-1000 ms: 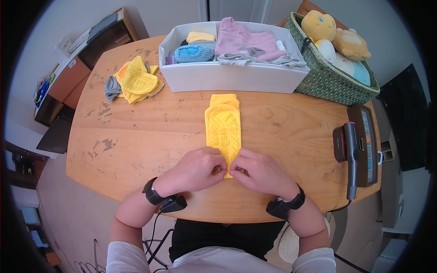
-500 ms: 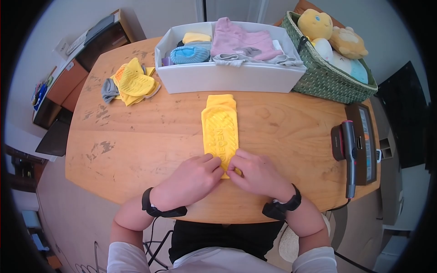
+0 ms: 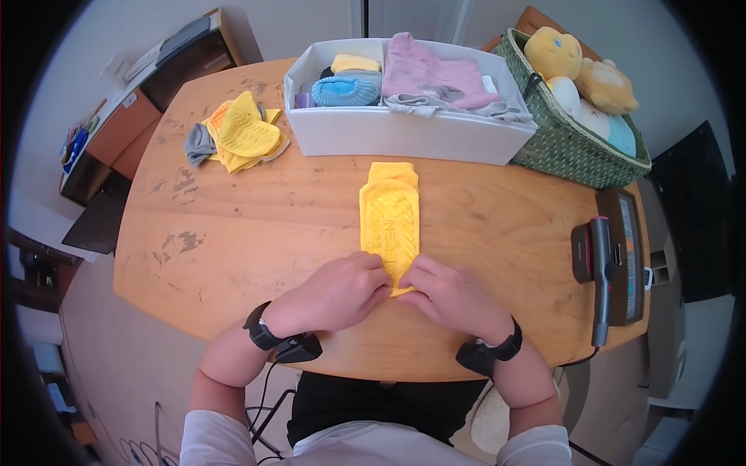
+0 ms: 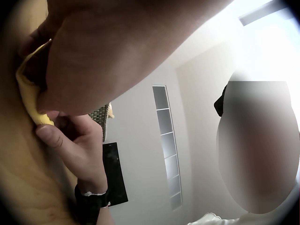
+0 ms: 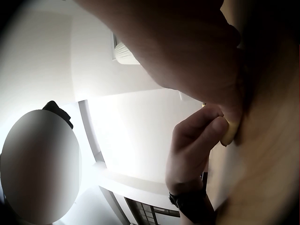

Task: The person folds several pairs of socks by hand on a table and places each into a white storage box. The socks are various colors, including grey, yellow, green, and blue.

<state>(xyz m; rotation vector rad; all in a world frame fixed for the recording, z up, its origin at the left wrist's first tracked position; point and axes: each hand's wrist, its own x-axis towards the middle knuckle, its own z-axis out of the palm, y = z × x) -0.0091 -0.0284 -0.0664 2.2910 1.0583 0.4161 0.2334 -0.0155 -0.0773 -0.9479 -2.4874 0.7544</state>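
Observation:
A yellow sock (image 3: 390, 217) with raised grip lettering lies lengthwise on the wooden table in front of the person, its cuff pointing away. At its near end, my left hand (image 3: 338, 289) pinches the left corner, and the fingertips are partly hidden behind the knuckles. My right hand (image 3: 447, 292) pinches the right corner between thumb and fingers. In the left wrist view the edge of the sock (image 4: 29, 96) bows up off the table between both hands. A bit of yellow fabric (image 5: 229, 134) shows at the fingertips in the right wrist view.
A white divided box (image 3: 404, 140) with folded clothes and socks stands at the back. Beside it is a green woven basket (image 3: 567, 147) of plush toys. More yellow and grey socks (image 3: 245, 136) are piled back left. A handheld device (image 3: 601, 279) lies at the right edge.
The near end of the sock is now raised and slightly bent back, where it lay flat before. Both hands stay at its corners; the whole head view has shifted a little.

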